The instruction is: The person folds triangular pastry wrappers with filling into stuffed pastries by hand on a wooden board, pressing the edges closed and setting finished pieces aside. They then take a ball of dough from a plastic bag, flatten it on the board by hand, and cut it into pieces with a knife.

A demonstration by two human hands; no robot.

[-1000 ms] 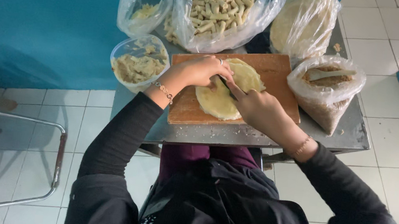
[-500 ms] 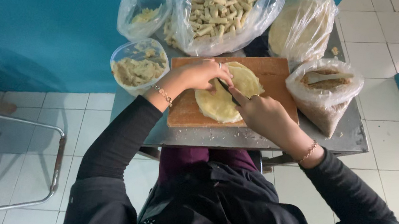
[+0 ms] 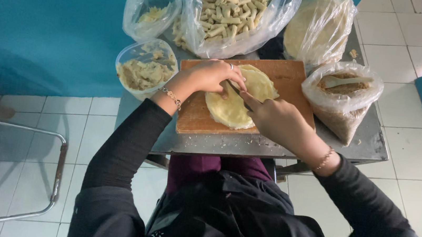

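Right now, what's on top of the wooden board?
On the wooden board lies a flat pale dough round. The left hand and right hand, holding a knife, cover its middle, so any cut is hidden.

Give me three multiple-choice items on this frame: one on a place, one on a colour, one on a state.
1. Where does the flat dough round lie?
A. on the wooden board
B. in the tub
C. on the floor

2. What colour is the wall beside the table?
A. white
B. teal blue
C. red

3. How is the big bag of dough sticks at the top?
A. knotted shut
C. open at the mouth
B. lying empty

Answers:
1 A: the round rests on the wooden board, under the left hand and right hand.
2 B: the wall is teal blue.
3 C: the bag gapes, its sticks showing.
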